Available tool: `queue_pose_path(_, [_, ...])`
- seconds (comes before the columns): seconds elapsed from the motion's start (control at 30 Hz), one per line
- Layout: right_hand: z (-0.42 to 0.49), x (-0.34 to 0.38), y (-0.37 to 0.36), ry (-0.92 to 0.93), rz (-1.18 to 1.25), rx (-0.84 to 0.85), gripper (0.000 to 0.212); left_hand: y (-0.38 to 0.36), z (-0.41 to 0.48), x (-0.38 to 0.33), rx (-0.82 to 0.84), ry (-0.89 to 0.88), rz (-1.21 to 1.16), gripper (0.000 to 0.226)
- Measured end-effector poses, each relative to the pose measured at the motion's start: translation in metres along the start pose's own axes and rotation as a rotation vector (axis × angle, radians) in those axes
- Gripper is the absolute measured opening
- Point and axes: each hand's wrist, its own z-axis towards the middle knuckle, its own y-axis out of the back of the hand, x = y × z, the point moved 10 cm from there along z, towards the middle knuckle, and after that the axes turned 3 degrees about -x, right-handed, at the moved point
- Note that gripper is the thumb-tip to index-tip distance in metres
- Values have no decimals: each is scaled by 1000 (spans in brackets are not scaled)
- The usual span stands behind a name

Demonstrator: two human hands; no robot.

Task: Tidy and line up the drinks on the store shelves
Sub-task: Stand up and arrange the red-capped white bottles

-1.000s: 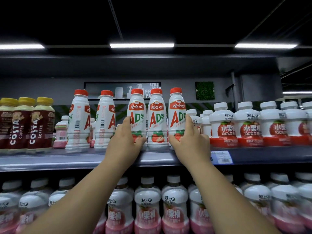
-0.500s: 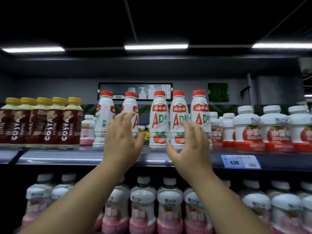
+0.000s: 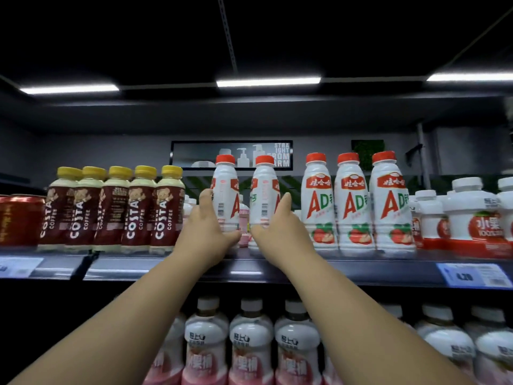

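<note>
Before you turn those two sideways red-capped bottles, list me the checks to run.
1. Left hand has a grip on the left bottle: ok, thumb in front, fingers up its side.
2. Right hand has a grip on the right bottle: ok, likewise.
3. Labels face front: not ok; both show barcodes, unlike the three AD bottles beside them.
4. Both bottles upright: ok.
5. Bases on the shelf: cannot tell, the hands hide them.
6. Clear of the pink bottle behind: cannot tell.
</note>
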Motion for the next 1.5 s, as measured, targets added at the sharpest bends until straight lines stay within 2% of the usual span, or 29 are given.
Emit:
queue_pose_path(0.1, [-1, -6, 1, -36, -6, -92, 87, -5, 2, 6, 84, -35, -146, 93])
queue_pose_path(0.17, [-3, -5, 4, -29, -3, -143, 86, -5, 2, 9, 80, -50, -185, 95])
queue_pose_path(0.23, [-5, -3, 1, 1, -32, -114, 93, -4, 3, 14, 46, -41, -177, 96])
queue_pose_path(0.37, [-8, -5, -9, 11, -83, -14, 103, -11, 7, 26, 60, 2, -201, 77])
queue_pose_path(0.5, [-10, 0, 2, 40, -83, -132, 97, -12, 6, 23, 54, -27, -100, 71])
queue_pose_path(0.63, [-10, 1, -3, 63, -135, -99, 102, -7, 1, 17, -9, -98, -2, 74])
queue_pose_path(0.8, [-13, 3, 2, 70, -109, -161, 94, -8, 2, 21, 7, -85, -5, 72])
queue_pose_path(0.93, [-13, 3, 1, 68, -122, -157, 94, -10, 2, 23, 28, -63, 9, 53])
queue_pose_path(1.03, [-15, 3, 3, 75, -142, -186, 94, -9, 1, 21, -8, -97, 36, 66])
queue_pose_path(1.17, [-14, 3, 6, 71, -122, -217, 89, -14, 4, 25, 45, -66, 25, 74])
queue_pose_path(1.3, [-14, 5, 4, 84, -135, -207, 91, -14, 3, 25, 59, -49, 52, 49])
queue_pose_path(1.5, [-16, 4, 4, 88, -135, -237, 80, -14, 0, 18, 34, -115, 103, 52])
